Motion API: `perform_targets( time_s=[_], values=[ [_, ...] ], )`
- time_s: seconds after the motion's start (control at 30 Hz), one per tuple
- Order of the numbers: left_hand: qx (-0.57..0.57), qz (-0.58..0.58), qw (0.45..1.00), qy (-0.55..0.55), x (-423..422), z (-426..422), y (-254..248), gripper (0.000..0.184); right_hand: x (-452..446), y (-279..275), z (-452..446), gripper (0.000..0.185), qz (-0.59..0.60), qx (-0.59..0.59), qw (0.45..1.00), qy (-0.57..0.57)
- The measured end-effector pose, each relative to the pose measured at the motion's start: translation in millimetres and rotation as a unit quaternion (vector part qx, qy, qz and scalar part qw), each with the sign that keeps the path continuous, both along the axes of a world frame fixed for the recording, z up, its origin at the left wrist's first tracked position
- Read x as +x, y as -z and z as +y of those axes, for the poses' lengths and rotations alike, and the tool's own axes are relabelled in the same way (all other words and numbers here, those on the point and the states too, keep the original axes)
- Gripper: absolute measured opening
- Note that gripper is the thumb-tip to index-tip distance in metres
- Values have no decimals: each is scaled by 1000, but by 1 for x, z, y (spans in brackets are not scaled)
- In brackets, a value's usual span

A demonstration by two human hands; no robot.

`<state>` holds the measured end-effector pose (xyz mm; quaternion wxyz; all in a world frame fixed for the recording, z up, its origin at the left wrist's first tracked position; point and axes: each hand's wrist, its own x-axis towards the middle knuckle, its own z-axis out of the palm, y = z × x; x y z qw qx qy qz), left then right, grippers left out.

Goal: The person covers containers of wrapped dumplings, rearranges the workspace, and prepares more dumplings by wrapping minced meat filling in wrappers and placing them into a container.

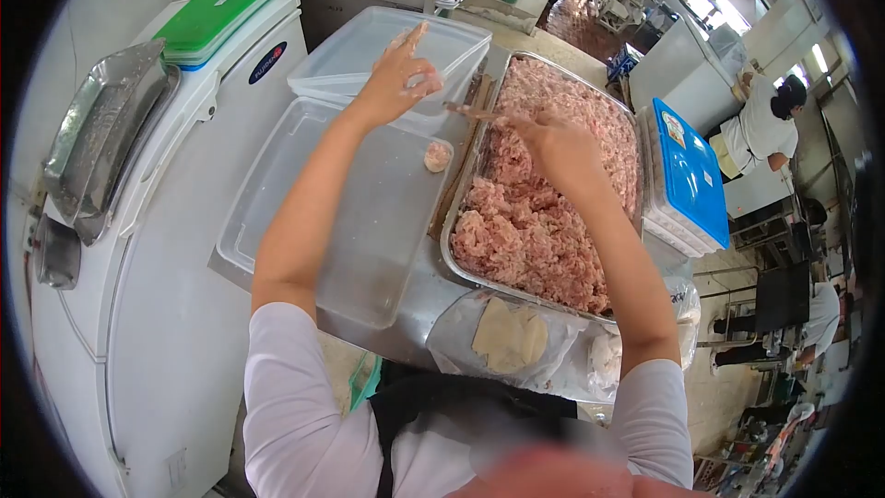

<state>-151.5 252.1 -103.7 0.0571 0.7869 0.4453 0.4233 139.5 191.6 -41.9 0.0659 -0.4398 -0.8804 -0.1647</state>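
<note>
My left hand (398,83) is raised over the clear plastic container (323,55), its fingers apart and smeared with something pale. No held object shows in it. My right hand (558,149) grips a thin flat stick-like spreader (472,112), coated with meat, above a metal tray (449,244) of pink ground meat (530,231). One small round meat dumpling (437,157) sits in the upper right corner of a translucent plastic tray (313,194). Close to my body, pale flat dough wrappers (510,337) lie on a clear plastic bag (452,323).
A white chest freezer (203,258) stands at left, carrying a green lid (226,14) and metal pans (97,143). Right of the meat are stacked containers with a blue lid (690,173). Two people (761,124) work farther right.
</note>
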Motion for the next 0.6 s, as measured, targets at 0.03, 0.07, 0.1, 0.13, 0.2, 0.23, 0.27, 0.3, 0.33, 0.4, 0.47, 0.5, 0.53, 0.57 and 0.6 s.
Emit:
perform_targets(
  time_s=[0.03,0.07,0.1,0.13,0.2,0.23,0.27,0.3,0.33,0.4,0.47,0.5,0.53,0.57,0.6],
  values=[
    [19,5,1000,4,3,2,-4,26,-3,8,-1,27,-30,-2,1000,-11],
    [38,12,999,9,7,7,-9,25,-6,12,-2,28,-58,-4,998,-21],
    [56,17,998,14,11,7,-16,24,-9,14,-4,29,-60,-5,998,-15],
    [72,21,997,-3,13,5,-27,21,-11,15,-5,31,-62,-7,998,-10],
    [106,33,993,-38,13,1,-45,15,-8,13,-5,33,-56,13,998,-18],
    [109,44,992,-35,12,0,-44,15,-1,10,-6,33,-46,34,998,-28],
    [112,56,992,-30,11,-2,-44,15,7,4,-6,34,-37,56,997,-37],
    [116,68,991,-25,13,-4,-44,15,15,-5,-11,35,-26,54,998,-25],
    [104,95,989,-34,16,-8,-39,14,24,-16,-21,36,-15,53,998,-12],
    [80,148,984,-51,27,-21,-21,14,46,-33,-41,37,0,36,999,28],
    [64,186,979,-52,38,-37,-14,14,73,-43,-61,36,11,6,996,84],
    [57,205,976,-52,43,-41,-13,14,90,-42,-69,38,37,-2,994,103],
    [80,143,986,-22,42,-34,-15,13,109,-41,-76,40,63,-9,991,122],
    [102,81,991,8,37,-18,-20,12,127,-38,-84,42,89,-18,986,141],
    [121,18,992,37,28,5,-26,11,145,-33,-90,46,115,-13,982,152]
  ],
)
